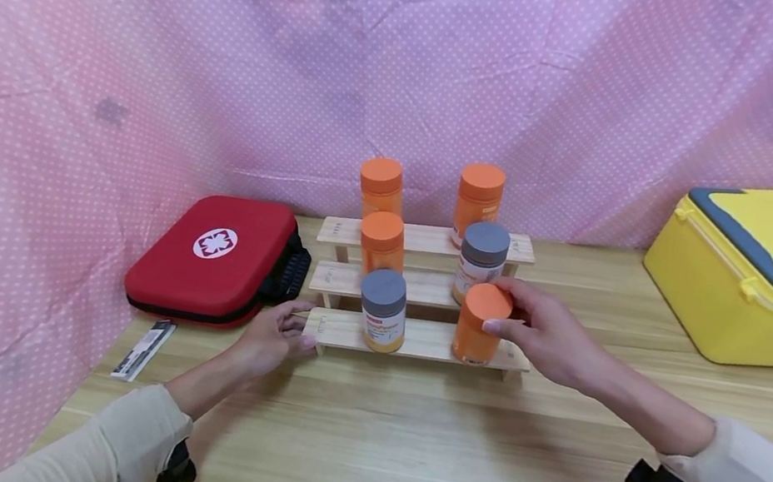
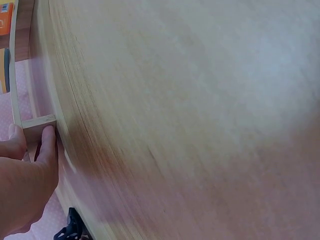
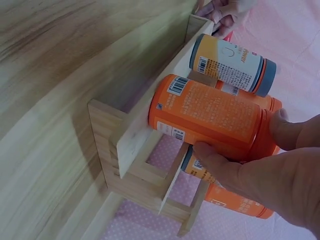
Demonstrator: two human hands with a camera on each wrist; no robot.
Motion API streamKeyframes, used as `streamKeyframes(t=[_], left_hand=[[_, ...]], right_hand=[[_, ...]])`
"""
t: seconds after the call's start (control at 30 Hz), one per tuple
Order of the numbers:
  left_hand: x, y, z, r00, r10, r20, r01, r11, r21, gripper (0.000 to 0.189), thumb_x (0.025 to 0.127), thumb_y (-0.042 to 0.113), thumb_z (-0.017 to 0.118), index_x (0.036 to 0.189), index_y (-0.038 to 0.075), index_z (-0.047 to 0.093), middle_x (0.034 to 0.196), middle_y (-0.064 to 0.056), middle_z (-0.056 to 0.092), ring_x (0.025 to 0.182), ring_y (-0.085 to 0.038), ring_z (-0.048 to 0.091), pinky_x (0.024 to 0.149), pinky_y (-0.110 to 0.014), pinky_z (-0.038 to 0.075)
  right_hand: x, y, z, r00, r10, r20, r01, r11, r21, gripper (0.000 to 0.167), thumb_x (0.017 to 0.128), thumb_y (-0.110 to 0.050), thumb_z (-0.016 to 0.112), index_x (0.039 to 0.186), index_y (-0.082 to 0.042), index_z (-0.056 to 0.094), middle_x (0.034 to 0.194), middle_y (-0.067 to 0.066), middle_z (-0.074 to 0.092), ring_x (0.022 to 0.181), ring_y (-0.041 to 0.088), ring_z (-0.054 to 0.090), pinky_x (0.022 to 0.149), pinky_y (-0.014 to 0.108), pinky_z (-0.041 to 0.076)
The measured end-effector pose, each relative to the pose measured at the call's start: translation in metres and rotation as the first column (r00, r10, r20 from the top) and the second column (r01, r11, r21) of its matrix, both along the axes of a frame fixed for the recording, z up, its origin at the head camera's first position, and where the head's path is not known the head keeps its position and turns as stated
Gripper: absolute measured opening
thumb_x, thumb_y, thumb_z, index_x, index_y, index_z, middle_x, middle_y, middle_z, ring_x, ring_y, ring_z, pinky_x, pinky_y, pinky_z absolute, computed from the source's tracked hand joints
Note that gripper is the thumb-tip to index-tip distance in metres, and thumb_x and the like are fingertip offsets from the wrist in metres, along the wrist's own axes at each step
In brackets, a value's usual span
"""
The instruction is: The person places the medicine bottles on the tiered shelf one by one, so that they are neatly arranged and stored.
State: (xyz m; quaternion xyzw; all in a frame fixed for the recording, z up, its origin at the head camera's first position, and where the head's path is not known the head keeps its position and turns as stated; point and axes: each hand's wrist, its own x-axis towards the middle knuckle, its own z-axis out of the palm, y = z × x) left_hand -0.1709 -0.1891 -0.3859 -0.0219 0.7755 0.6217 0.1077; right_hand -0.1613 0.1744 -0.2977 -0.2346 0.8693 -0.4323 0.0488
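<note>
My right hand (image 1: 557,335) grips an orange supplement bottle (image 1: 474,341) near its lid, thumb on one side and fingers on the other. The bottle stands upright at the right end of the lowest tier of a three-tier wooden rack (image 1: 424,346); in the right wrist view its base touches the board. At the rack's left end, my left hand (image 1: 270,338) pinches the lowest tier's edge and leg. A grey-lidded bottle (image 1: 383,318) stands toward the left of that tier. On the middle tier are an orange bottle (image 1: 383,242) and another grey-lidded bottle (image 1: 480,264).
Two orange bottles, one left (image 1: 382,181) and one right (image 1: 479,201), stand on the top tier. A red first-aid case (image 1: 240,252) lies left of the rack, a small packet (image 1: 144,350) before it. A yellow box (image 1: 711,297) stands at right. Pink dotted cloth (image 1: 414,68) hangs behind.
</note>
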Motion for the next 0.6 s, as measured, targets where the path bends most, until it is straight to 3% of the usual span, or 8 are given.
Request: streamKeyframes(t=[0.37, 0.6], left_hand=[[0.0016, -0.0006, 0.0032, 1.0, -0.017, -0.01, 0.017, 1.0, -0.014, 0.058, 0.088, -0.015, 0.056, 0.142, -0.004, 0.036, 0.12, -0.028, 0.056, 0.098, -0.021, 0.061, 0.087, -0.035, 0.055], [0.0019, 0.0001, 0.0037, 1.0, -0.011, -0.008, 0.011, 1.0, -0.008, 0.058, 0.088, -0.016, 0.055, 0.142, -0.005, 0.036, 0.121, -0.028, 0.056, 0.099, -0.021, 0.061, 0.087, -0.034, 0.055]], right_hand=[[-0.0049, 0.0037, -0.0004, 0.999, 0.022, 0.028, -0.022, 1.0, -0.013, 0.048, 0.091, -0.014, 0.066, 0.133, 0.002, 0.05, 0.119, 0.015, 0.061, 0.105, 0.025, 0.059, 0.09, 0.039, 0.051], [-0.0068, 0.0046, 0.0005, 0.998, 0.01, 0.064, -0.009, 1.0, -0.02, 0.048, 0.089, -0.016, 0.069, 0.131, 0.001, 0.052, 0.117, 0.013, 0.062, 0.102, 0.023, 0.06, 0.087, 0.033, 0.052]])
